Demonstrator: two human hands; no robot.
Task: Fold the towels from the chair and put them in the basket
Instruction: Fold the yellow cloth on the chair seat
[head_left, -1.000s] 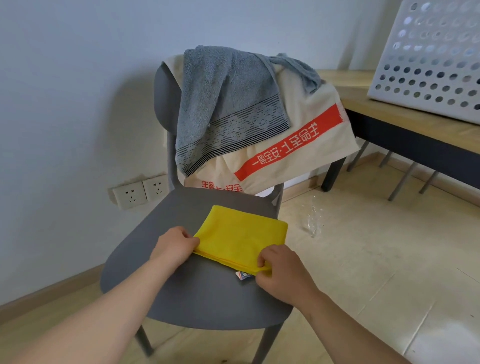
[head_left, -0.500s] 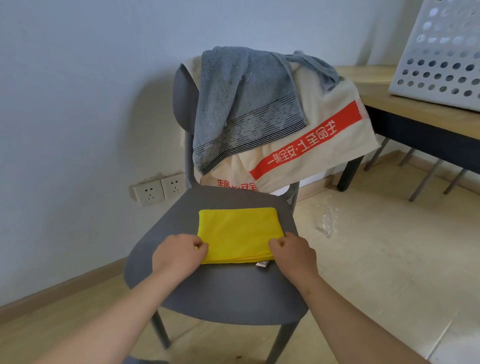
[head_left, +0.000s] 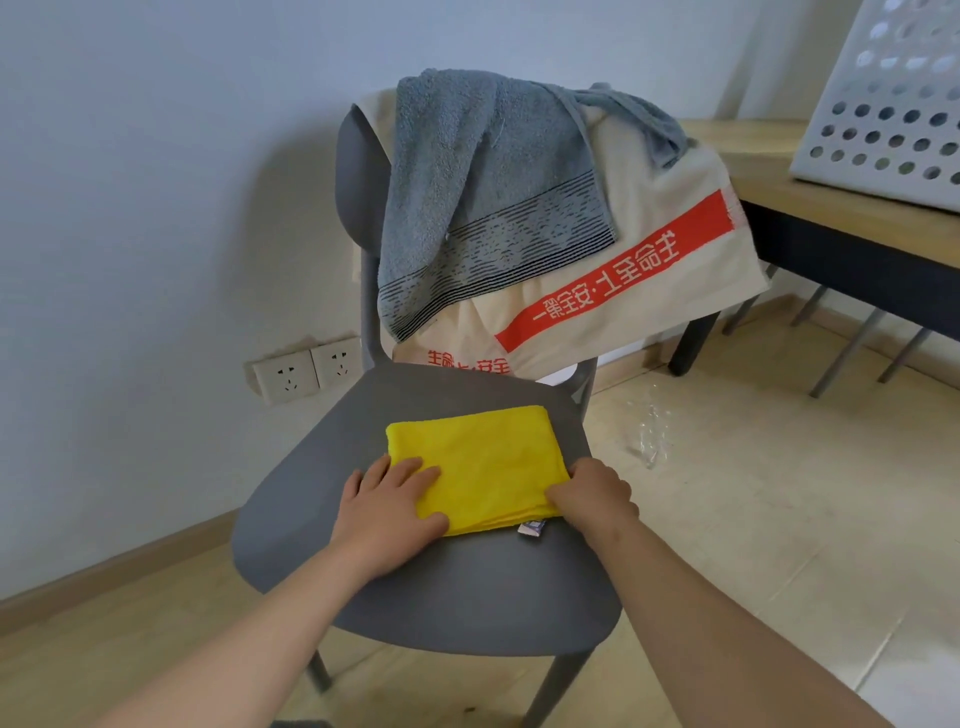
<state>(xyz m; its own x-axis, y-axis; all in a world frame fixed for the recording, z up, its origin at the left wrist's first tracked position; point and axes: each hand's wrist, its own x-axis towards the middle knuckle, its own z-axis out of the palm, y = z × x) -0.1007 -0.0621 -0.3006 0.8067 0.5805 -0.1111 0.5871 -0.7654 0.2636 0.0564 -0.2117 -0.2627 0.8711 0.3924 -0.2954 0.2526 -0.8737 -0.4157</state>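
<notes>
Three towels, head view: the folded yellow towel (head_left: 488, 462) lies flat on the chair (head_left: 415, 582) seat toward its right edge, and the grey towel (head_left: 483, 192) is draped over the cream towel (head_left: 665, 260) on the chair back. Left hand (head_left: 387, 506) rests flat, fingers straight, on the yellow towel's near left corner; right hand (head_left: 592, 493), fingers curled, grips its near right corner. White perforated basket (head_left: 893, 104) stands on the table (head_left: 779, 182) at right.

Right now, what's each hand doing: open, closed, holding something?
Left hand: open, pressing flat on the folded yellow towel.
Right hand: curled, gripping the towel's near right corner.
</notes>
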